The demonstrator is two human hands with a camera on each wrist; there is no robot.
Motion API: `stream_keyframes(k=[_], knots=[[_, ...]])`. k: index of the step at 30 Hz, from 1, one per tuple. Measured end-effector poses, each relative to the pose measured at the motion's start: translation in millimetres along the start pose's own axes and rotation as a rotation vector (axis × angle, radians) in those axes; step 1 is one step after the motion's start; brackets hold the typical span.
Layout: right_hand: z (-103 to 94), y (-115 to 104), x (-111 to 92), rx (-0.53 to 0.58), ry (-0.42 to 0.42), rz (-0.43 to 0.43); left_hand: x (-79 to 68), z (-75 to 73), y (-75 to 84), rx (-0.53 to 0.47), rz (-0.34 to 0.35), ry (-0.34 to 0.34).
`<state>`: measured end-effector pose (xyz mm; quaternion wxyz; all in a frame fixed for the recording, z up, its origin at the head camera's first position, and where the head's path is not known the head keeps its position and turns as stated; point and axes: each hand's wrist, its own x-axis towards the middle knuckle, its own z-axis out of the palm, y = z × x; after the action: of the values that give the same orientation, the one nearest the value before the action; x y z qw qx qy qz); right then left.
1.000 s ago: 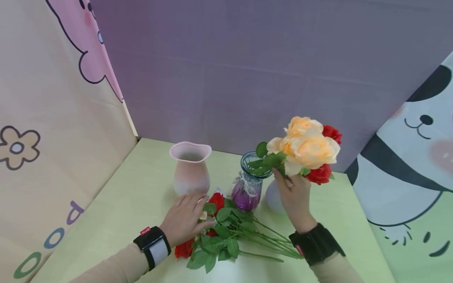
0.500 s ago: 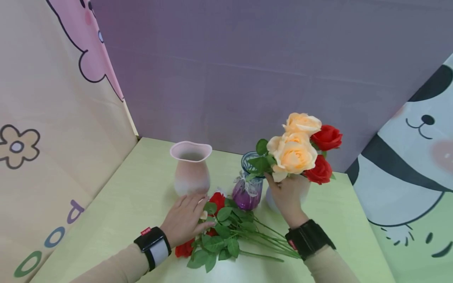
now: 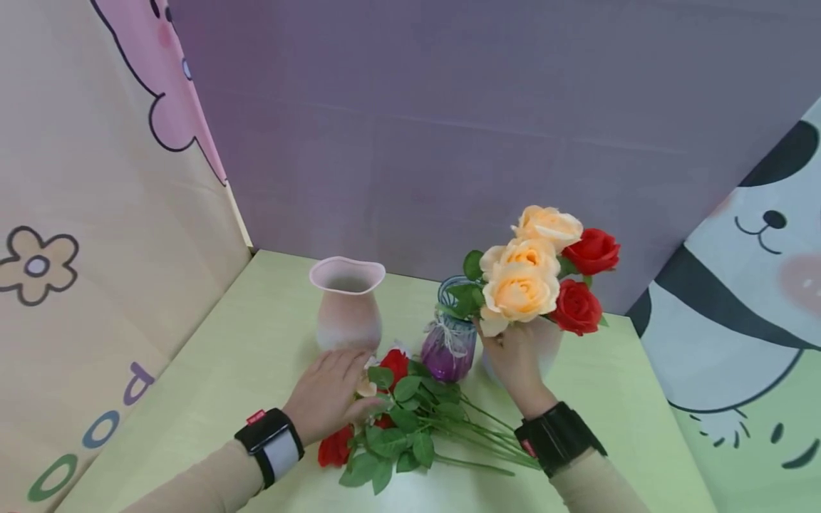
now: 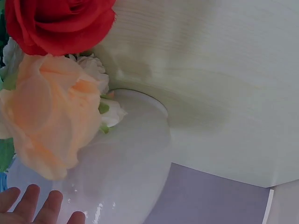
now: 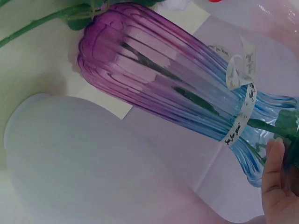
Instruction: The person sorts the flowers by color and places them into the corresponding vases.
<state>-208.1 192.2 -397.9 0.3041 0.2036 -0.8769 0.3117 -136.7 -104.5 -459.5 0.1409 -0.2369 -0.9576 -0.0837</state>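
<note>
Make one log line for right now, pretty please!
right hand: holding peach roses at glass vase; left hand: beside lying flowers; glass vase: stem inside; pink vase: upright

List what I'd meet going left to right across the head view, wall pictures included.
Flower drawing → pink printed figure → pink vase → purple-and-blue glass vase → raised peach roses → raised red roses → panda picture.

A screened-off table space is decorated like a playroom; the building type cannot be determined. The pale table (image 3: 224, 370) is bounded at the rear by a creased purple-grey sheet (image 3: 410, 142), at the left by a cream sheet (image 3: 115, 235) printed with a flower (image 3: 36, 266) and letters (image 3: 100, 429), and at the right by a panda-printed sheet (image 3: 757, 335).
</note>
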Motion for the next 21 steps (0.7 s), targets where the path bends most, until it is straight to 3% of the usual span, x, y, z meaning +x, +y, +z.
stream_keyframes(k=[5, 9, 14, 17, 21], knots=[[-1.2, -1, -6, 0.067, 0.020, -0.006, -4.0, -5.0, -7.4, 0.010, -0.026, 0.001], [-2.2, -4, -11, 0.139, 0.096, -0.031, -8.4, -6.3, -12.4, -0.021, -0.066, 0.006], [-2.1, -10, -22, 0.282, 0.182, 0.002, -15.1, -6.0, -17.6, -0.015, -0.106, -0.009], [-0.7, -14, -30, 0.331, 0.185, 0.007, -19.4, -4.9, -20.2, 0.006, -0.120, -0.018], [5.6, -18, -41, 0.316, 0.158, -0.027, -25.9, -2.7, -22.6, 0.022, -0.118, -0.002]])
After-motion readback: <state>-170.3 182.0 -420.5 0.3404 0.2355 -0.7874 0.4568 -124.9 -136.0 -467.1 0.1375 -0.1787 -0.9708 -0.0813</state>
